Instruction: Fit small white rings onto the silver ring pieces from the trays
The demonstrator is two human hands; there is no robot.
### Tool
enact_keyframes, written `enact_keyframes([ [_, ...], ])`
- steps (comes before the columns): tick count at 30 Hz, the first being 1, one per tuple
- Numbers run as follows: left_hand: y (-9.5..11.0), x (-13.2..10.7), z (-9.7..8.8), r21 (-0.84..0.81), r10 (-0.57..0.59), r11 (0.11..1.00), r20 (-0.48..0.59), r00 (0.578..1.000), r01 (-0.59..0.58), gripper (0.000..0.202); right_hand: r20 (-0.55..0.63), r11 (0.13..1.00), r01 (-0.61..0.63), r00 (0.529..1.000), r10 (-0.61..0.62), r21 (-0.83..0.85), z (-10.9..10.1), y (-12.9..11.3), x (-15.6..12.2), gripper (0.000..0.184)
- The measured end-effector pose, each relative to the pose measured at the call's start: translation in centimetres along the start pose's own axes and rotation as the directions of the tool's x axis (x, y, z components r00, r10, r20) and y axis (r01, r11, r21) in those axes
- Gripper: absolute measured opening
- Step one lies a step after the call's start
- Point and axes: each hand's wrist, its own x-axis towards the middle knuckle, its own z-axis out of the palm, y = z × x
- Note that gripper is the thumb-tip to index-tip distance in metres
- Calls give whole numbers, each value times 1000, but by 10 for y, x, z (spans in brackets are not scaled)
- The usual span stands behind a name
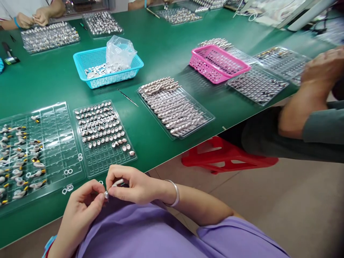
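Observation:
My left hand (80, 208) and my right hand (129, 186) meet just off the front edge of the green table (166, 50), above my purple top. Both are closed in a pinch on one small silvery metal part (106, 194) between the fingertips. A pale slim piece (117, 182) sticks up from my right fingers. Just beyond my hands lies a clear tray (104, 136) with rows of small metal caps. Left of it a second clear tray (40, 154) holds white pieces with yellow tips. A few loose white rings (69, 187) lie near the table edge.
A blue basket (107, 66) with a plastic bag and a pink basket (217, 62) stand mid-table. A tray of pinkish tubes (174, 107) lies between them, tweezers (127, 97) beside it. A co-worker's arm (306, 104) reaches in at right; another person's hands (32, 18) work at far left. A red stool (223, 154) stands below.

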Motion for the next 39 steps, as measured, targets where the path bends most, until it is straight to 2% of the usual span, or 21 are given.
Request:
enact_keyframes([
  [3,1,4,-4,280,110,956,-50,993,-91,20,-5,992,-26,1000,27,120,-5,-1,-4,8],
  [6,1,15,-13,626,269,757,-35,963,-189,30,-30,979,-78,996,85,188,-15,-3,-12,12],
  [8,1,28,-19,742,349,629,-4,937,-231,27,-47,964,-129,989,143,231,-22,-3,-19,17],
  [10,3,47,-21,771,407,574,26,913,-278,15,-58,943,-187,976,211,277,-27,-1,-25,22],
  [14,13,90,-14,794,480,486,106,871,-365,25,-74,915,-282,946,315,288,-32,4,-32,25],
  [16,18,111,-8,819,488,439,128,864,-369,26,-103,916,-304,935,340,262,-31,6,-34,23],
  [19,20,131,-1,828,473,420,150,868,-372,23,-149,923,-318,923,354,217,-31,6,-36,18],
  [22,21,137,0,819,459,430,163,873,-379,21,-187,942,-298,927,324,158,-31,6,-35,14],
  [24,22,132,-1,807,460,457,146,876,-375,21,-226,961,-261,935,274,85,-31,4,-32,11],
  [26,24,121,-2,794,469,492,104,877,-357,20,-289,980,-192,942,168,-57,-30,2,-29,10],
  [28,26,104,-2,755,461,571,30,887,-322,18,-331,969,-62,944,-20,-238,-27,0,-25,9],
  [29,27,94,-1,708,438,639,-13,899,-302,17,-320,949,17,939,-123,-314,-24,-1,-24,8],
  [31,25,73,0,494,328,836,-99,940,-239,18,-252,904,160,928,-275,-397,-18,-2,-21,7],
  [33,19,54,2,244,196,957,-144,970,-158,21,-176,883,224,931,-319,-413,-11,-2,-20,7],
  [36,7,32,3,42,83,996,-188,979,-76,24,-128,870,235,940,-318,-433,-2,-2,-21,9],
  [39,-6,19,6,-9,72,997,-258,964,-77,26,-115,856,242,938,-326,-458,3,-3,-21,9],
])
